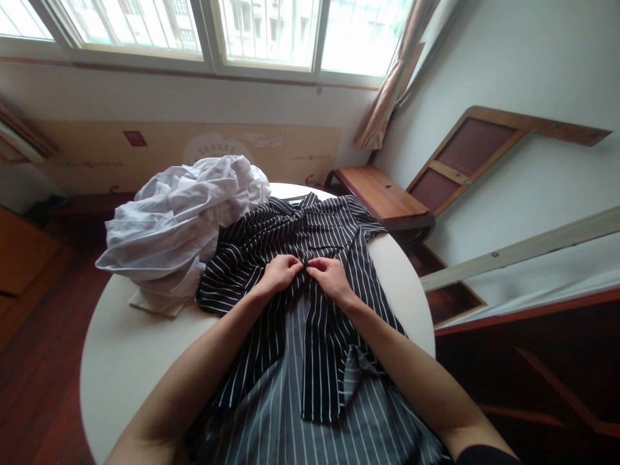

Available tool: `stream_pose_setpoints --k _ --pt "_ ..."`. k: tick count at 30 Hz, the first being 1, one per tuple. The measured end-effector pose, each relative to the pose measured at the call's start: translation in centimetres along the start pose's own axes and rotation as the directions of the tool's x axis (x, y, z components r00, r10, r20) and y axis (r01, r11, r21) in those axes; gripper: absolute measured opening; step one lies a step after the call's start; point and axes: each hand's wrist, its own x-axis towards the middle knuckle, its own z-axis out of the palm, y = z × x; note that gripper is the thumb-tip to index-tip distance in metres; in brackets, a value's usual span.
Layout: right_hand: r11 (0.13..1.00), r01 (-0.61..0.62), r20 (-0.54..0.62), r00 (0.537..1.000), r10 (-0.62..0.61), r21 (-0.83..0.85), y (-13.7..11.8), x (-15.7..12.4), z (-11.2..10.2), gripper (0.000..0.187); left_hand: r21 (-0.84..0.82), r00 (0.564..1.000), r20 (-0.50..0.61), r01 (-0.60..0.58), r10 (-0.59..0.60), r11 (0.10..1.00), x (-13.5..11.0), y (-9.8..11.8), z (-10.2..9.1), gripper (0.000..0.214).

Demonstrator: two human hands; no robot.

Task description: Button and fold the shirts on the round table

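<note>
A black shirt with white stripes (329,226) lies front up on a round white table (140,361), its collar at the far side. Its lower front hangs apart, showing the greyer inside of the back. My left hand (281,272) pinches one front edge at mid-shirt. Close beside it, my right hand (332,278) pinches the other front edge, the fingertips of both hands almost meeting. Any button between the fingers is too small to make out. A heap of crumpled white cloth (184,213) sits left of the shirt, touching its sleeve.
Beyond the table stands a small wooden stool or side table (382,190) near the right wall. A wooden frame with dark panels (465,155) leans there. Cardboard (159,152) lines the wall beneath the window (266,32). A curtain (392,84) hangs at the window's right.
</note>
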Motion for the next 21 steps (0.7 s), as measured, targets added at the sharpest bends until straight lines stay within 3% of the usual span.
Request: stream_pose_setpoints --k 8,14,21 --pt "0.999 -0.013 0.004 1.000 0.013 0.047 -0.53 -0.24 -0.04 0.019 -0.032 0.999 -0.027 0.016 -0.017 0.999 0.02 -0.07 0.00 0.019" --pt "0.979 -0.112 0.068 0.993 0.101 0.169 -0.17 0.17 -0.10 0.021 -0.031 0.999 -0.032 0.034 -0.035 0.999 -0.15 0.19 -0.20 0.018" --pt "0.999 0.038 0.054 0.998 -0.039 0.007 -0.58 0.16 -0.10 0.014 -0.069 0.998 -0.037 0.043 -0.045 0.997 -0.18 0.19 -0.02 0.017"
